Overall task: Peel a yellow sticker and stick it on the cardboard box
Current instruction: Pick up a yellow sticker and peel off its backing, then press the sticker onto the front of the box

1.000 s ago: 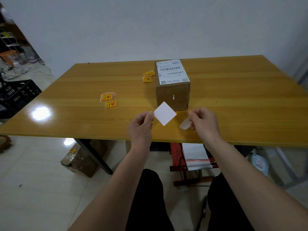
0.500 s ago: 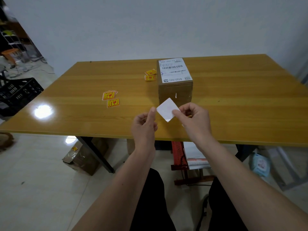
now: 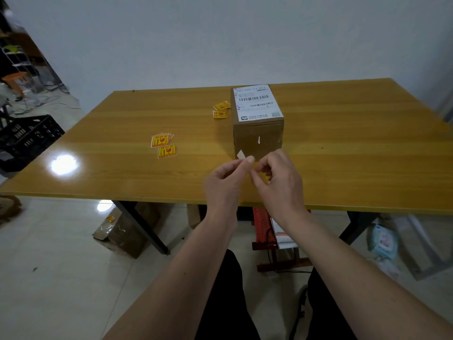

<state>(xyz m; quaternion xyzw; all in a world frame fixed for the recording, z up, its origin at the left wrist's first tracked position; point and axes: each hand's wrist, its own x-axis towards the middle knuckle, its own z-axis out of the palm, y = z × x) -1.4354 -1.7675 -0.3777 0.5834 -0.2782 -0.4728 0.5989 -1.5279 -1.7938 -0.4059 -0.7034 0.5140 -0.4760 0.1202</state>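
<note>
A brown cardboard box [image 3: 257,141] with a white shipping label [image 3: 257,101] on top stands upright on the table's middle. Just in front of it, my left hand [image 3: 225,182] and my right hand [image 3: 279,182] meet fingertip to fingertip, both pinching one sticker [image 3: 241,154]. Only a narrow white strip of that sticker shows above my left fingers; its printed side is hidden. Loose yellow stickers [image 3: 163,144] lie on the table to the left, and a few more yellow stickers [image 3: 221,110] lie beside the box's left rear.
The wooden table [image 3: 110,123] has a bright light glare at its left. A black crate [image 3: 27,138] stands on the floor to the left. Under the table are a taped carton [image 3: 122,234] and a red stool [image 3: 266,231].
My hands have come together in front of the box. The white square, held flat by my left hand before, is now turned nearly edge-on and pinched by both hands.
</note>
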